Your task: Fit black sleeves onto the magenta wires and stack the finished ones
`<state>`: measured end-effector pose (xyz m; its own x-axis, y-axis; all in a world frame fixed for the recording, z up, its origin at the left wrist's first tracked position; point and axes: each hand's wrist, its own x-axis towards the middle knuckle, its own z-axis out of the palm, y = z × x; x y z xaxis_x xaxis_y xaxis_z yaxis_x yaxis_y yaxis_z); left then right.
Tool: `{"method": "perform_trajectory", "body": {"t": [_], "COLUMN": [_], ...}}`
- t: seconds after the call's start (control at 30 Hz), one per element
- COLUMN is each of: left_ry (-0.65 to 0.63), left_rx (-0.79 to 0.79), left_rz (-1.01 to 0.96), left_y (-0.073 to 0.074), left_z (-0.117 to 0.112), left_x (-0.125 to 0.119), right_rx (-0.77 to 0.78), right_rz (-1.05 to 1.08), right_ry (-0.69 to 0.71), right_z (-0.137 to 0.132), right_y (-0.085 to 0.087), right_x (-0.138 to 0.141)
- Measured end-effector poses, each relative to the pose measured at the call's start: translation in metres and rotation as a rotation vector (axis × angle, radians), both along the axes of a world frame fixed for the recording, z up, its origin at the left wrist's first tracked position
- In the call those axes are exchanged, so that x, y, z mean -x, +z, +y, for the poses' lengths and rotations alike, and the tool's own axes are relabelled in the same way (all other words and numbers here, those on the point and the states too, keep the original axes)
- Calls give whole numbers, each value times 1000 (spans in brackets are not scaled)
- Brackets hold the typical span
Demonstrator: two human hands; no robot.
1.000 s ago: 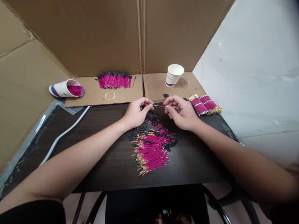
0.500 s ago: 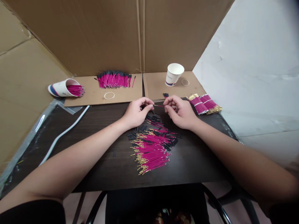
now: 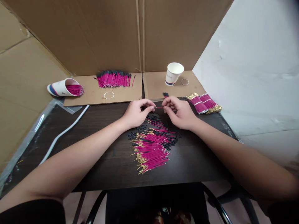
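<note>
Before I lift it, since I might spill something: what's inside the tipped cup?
Thin magenta rods, silvery-tipped, stick out of the tipped cup; its wall hides their far ends and anything deeper.

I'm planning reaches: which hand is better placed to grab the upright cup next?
Probably the right hand: the cup stands beyond it, nearer than to the left hand. Both hands hold one thin wire, though.
</note>
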<state>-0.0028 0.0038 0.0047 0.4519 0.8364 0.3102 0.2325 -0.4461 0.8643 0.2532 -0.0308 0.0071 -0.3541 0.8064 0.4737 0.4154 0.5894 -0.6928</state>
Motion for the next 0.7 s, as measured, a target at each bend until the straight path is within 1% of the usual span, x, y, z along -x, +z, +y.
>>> {"method": "perform_trajectory", "body": {"t": [0.33,0.6,0.7], "left_ry": [5,-2,-1], "left_rx": [21,44,51], "left_rz": [-1,-22,-21], "left_y": [2,2,1], "left_z": [-2,-1,0], "left_x": [-1,0,0], "right_rx": [-2,-84,-51], "right_rz": [-4,-63,-58], "right_ry": [-14,17,6], "right_z": [0,-1,-1], "right_y": [0,6,6], "right_x": [0,0,0]}}
